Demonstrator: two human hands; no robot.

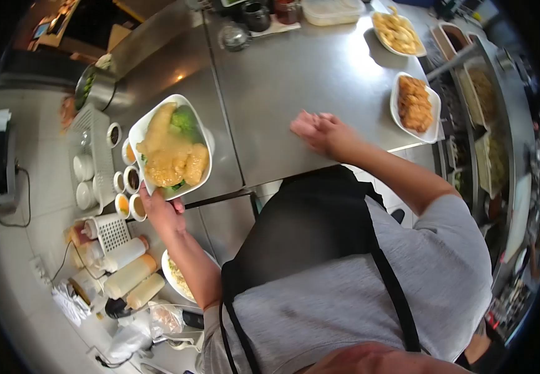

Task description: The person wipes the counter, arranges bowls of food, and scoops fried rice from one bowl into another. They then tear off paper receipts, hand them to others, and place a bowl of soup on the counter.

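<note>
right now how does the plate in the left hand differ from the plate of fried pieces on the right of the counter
The held plate is gripped at its edge by the left hand; the fried plate rests on the steel counter, untouched. The held plate carries pale sauced pieces with green vegetable; the fried plate has only golden-brown pieces. The held plate looks larger. Both are white.

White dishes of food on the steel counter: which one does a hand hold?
The white dish with sauce-covered pieces and green vegetable, gripped at its near rim by the left hand. The two white dishes of golden fried food stand untouched.
</note>
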